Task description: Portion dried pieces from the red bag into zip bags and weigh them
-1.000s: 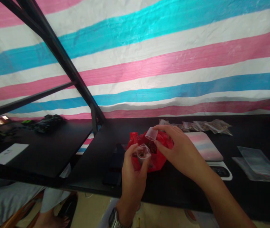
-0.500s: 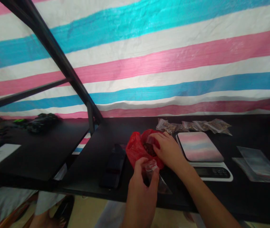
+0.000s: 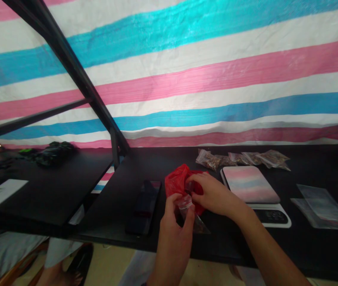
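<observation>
Fingers of the left hand (image 3: 177,222) pinched the mouth of a small clear bag (image 3: 191,216), holding it open just below the red bag (image 3: 178,182) so its contents had little way to travel. The right hand (image 3: 213,194) was closed around a small clear cup (image 3: 189,186) at the red bag's opening on the black counter (image 3: 163,159). A scale (image 3: 254,190) sat just beside, with filled packets (image 3: 240,158) behind.

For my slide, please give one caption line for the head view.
Left hand holds a small clear bag while right hand reaches into a red bag beside a scale.
</observation>
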### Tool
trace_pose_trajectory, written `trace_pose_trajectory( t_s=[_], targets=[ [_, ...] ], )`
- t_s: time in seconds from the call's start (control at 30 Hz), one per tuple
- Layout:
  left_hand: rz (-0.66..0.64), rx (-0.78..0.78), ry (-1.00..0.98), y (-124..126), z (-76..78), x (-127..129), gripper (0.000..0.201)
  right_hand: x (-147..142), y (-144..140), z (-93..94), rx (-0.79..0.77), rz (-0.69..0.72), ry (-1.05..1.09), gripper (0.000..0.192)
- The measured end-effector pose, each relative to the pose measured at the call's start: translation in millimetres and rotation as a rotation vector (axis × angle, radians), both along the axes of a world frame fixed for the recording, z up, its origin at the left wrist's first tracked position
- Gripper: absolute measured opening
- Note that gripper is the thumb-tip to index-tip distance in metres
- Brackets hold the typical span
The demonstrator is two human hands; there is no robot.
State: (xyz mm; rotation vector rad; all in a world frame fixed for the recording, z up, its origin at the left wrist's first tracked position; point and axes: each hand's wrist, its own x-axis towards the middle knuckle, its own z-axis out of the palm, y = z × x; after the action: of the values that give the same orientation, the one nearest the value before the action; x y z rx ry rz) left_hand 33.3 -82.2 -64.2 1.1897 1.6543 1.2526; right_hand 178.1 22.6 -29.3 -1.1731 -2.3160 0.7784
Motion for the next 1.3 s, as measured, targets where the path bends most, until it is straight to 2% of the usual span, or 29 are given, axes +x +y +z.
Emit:
trace_pose_trajectory(
  t_s=[0.27, 0.53, 0.67, 0.87, 1.03, 1.2, 1.3],
  targets=[
    [0.013, 0.016, -0.015, 4, -6.7, -1, 0.04, 11, -4, 8.3, -0.259, 0.033, 0.139, 0.024],
    [0.043, 0.057, -0.094, 13, -4.7, -3, 0.041, 24, 7, 2.4, -0.382, -0.028, 0.303, 0.019],
    [0.073, 0.1, -0.045, 16, 0.6, -1, 0.041, 27, 10, 3.7, -0.444, -0.065, 0.408, 0.019],
    [0.12, 0.212, 0.02, 17, 7.3, 5, 0.045, 30, -1, 26.1, -0.264, -0.087, 0.444, 0.025],
    [0.09, 0.209, -0.027, 21, 10.1, 10, 0.042, 26, -22, 50.8, -0.124, -0.048, 0.396, 0.025],
    [0.109, 0.201, -0.013, 25, 9.4, 10, 0.045, 21, -31, 54.1, 0.15, -0.032, 0.229, 0.046],
    [0.113, 0.213, 0.0, 27, 7.2, 9, 0.047, 21, -31, 52.2, 0.21, -0.004, 0.206, 0.054]
  ],
)
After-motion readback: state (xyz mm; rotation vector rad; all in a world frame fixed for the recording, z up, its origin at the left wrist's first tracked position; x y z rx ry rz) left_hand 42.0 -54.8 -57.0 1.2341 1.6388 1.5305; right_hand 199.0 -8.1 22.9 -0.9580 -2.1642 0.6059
